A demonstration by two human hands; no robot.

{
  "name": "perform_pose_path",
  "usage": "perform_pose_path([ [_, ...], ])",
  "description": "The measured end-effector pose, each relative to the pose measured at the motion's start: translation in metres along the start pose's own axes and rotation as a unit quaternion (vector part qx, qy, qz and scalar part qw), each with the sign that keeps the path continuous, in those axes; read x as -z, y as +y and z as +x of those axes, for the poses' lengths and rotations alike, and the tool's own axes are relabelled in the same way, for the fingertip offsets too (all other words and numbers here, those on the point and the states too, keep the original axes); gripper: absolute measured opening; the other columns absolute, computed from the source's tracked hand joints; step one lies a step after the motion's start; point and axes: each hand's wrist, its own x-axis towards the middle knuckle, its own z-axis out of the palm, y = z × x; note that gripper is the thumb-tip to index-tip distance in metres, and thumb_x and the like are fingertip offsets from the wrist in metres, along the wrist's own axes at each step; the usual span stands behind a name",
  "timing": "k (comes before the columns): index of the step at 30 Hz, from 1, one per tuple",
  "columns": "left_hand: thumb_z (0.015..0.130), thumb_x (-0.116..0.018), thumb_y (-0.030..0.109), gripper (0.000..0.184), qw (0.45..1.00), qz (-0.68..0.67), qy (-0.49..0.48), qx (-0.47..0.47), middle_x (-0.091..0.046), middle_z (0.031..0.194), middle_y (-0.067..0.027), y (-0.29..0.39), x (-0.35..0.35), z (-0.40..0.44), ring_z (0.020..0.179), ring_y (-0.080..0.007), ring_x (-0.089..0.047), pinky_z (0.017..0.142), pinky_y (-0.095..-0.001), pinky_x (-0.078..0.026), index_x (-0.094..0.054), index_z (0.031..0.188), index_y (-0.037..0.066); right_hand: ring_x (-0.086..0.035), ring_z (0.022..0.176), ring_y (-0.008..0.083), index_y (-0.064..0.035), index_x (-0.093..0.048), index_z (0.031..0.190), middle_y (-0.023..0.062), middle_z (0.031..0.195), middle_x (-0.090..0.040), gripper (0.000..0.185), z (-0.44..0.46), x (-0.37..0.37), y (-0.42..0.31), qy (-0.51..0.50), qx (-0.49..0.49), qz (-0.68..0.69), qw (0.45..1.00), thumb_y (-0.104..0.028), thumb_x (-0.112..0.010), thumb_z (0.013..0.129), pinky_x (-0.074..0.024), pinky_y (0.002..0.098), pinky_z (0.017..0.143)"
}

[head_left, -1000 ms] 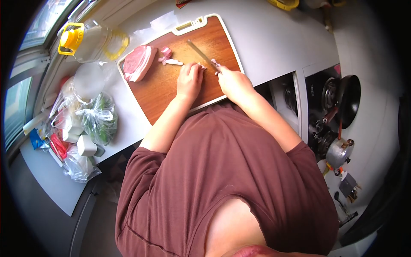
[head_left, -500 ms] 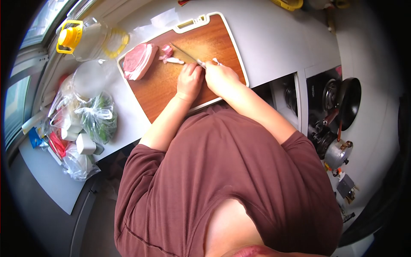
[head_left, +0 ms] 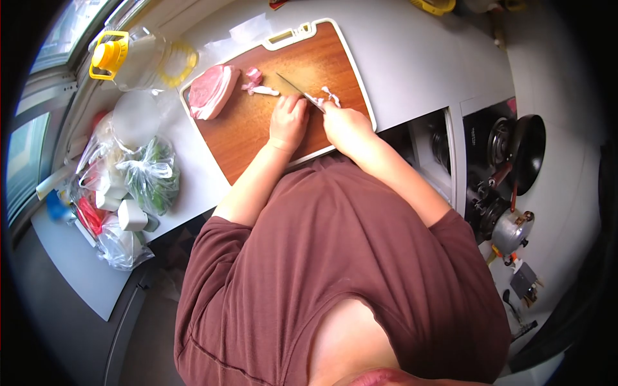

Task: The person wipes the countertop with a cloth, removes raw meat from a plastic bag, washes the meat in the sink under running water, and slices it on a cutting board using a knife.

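My right hand [head_left: 347, 128] is wrapped round the handle of a knife [head_left: 293, 85], whose blade points up and left over the wooden cutting board [head_left: 225, 148]. Beside it on the board rests my left hand [head_left: 289, 121], fingers curled and pressed together; whatever may be under them is hidden. A thick slab of raw pork [head_left: 212, 93] lies at the board's upper left. Between slab and knife are a small pink meat piece [head_left: 254, 76] and a white strip of fat [head_left: 266, 91]. Pale meat scraps [head_left: 331, 97] lie just beyond the knife, near my right hand.
A large oil bottle [head_left: 145, 59] with a yellow cap stands by the window. Plastic bags [head_left: 151, 174], one with greens inside, crowd the counter's left side. To the right are a black pan [head_left: 530, 154] and a metal pot [head_left: 514, 233] at the stove.
My right hand has moved right with the knife, and the blade has drawn away from the meat pieces. More of the pale scraps shows. My left hand stays nearly in place.
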Motion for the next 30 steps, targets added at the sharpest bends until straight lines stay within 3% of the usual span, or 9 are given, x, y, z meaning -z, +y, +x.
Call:
perform_pose_path([
  [3,0.074,-0.066,0.004,0.016,0.999,-0.012,-0.028,-0.018,-0.058,0.092,-0.0132,-0.003,-0.001,-0.002,0.083,-0.0328,-0.056,0.072,-0.0411,-0.049,-0.056,0.086,0.004,-0.066,0.084,0.0387,-0.0046,-0.055,0.109,0.0215,0.088,-0.067,0.026,0.011,0.016,-0.027,-0.004,-0.024,-0.021,0.999,-0.016,-0.038,0.094,-0.0518,0.0479,0.073],
  [6,0.071,-0.065,0.002,0.019,0.996,0.051,0.044,0.063,-0.059,0.092,-0.0114,-0.002,-0.002,0.003,0.084,-0.0318,-0.056,0.075,-0.0411,-0.049,-0.056,0.088,0.005,-0.066,0.083,0.0389,-0.0049,-0.055,0.110,0.0218,0.086,-0.067,0.025,-0.006,0.023,-0.026,-0.024,-0.048,-0.027,0.998,-0.016,-0.039,0.093,-0.0515,0.0484,0.072],
  [9,0.077,-0.065,0.004,0.015,0.997,0.033,0.024,0.065,-0.059,0.091,-0.0113,-0.004,-0.001,0.003,0.086,-0.0325,-0.057,0.076,-0.0411,-0.048,-0.056,0.089,0.005,-0.066,0.081,0.0385,-0.0052,-0.055,0.110,0.0217,0.084,-0.067,0.025,-0.022,0.016,-0.004,-0.023,-0.037,-0.007,0.999,-0.016,-0.039,0.093,-0.0507,0.0495,0.071],
  [12,0.079,-0.065,0.006,0.013,0.997,0.003,0.022,0.069,-0.060,0.091,-0.0112,-0.001,0.005,0.004,0.088,-0.0320,-0.057,0.076,-0.0402,-0.048,-0.057,0.090,0.004,-0.062,0.071,0.0420,-0.0049,-0.055,0.112,0.0237,0.074,-0.063,0.025,-0.027,0.019,-0.002,0.018,-0.045,0.034,0.998,-0.019,-0.046,0.093,-0.0477,0.0515,0.065],
  [18,0.078,-0.065,0.004,0.014,0.998,0.016,0.028,0.045,-0.060,0.092,-0.0120,-0.005,0.008,0.003,0.084,-0.0325,-0.057,0.073,-0.0402,-0.049,-0.057,0.088,0.004,-0.067,0.075,0.0361,-0.0027,-0.055,0.106,0.0206,0.077,-0.066,0.023,-0.027,0.024,-0.014,0.014,0.033,0.001,0.999,-0.013,-0.041,0.092,-0.0515,0.0477,0.064],
  [24,0.070,-0.066,0.002,0.020,0.999,0.023,0.033,0.029,-0.060,0.093,-0.0130,-0.008,0.004,0.003,0.083,-0.0329,-0.057,0.074,-0.0406,-0.049,-0.057,0.088,0.004,-0.067,0.074,0.0362,-0.0023,-0.056,0.105,0.0187,0.078,-0.067,0.022,-0.021,0.025,-0.017,-0.021,0.004,-0.042,0.999,-0.012,-0.041,0.092,-0.0528,0.0468,0.064],
  [30,0.071,-0.066,0.003,0.018,1.000,0.009,0.001,0.018,-0.060,0.092,-0.0133,-0.010,0.006,0.001,0.083,-0.0331,-0.057,0.074,-0.0406,-0.049,-0.057,0.086,0.003,-0.066,0.087,0.0371,-0.0017,-0.056,0.107,0.0216,0.087,-0.067,0.025,0.032,0.015,-0.038,-0.006,0.022,-0.028,0.999,-0.015,-0.039,0.093,-0.0530,0.0471,0.073],
])
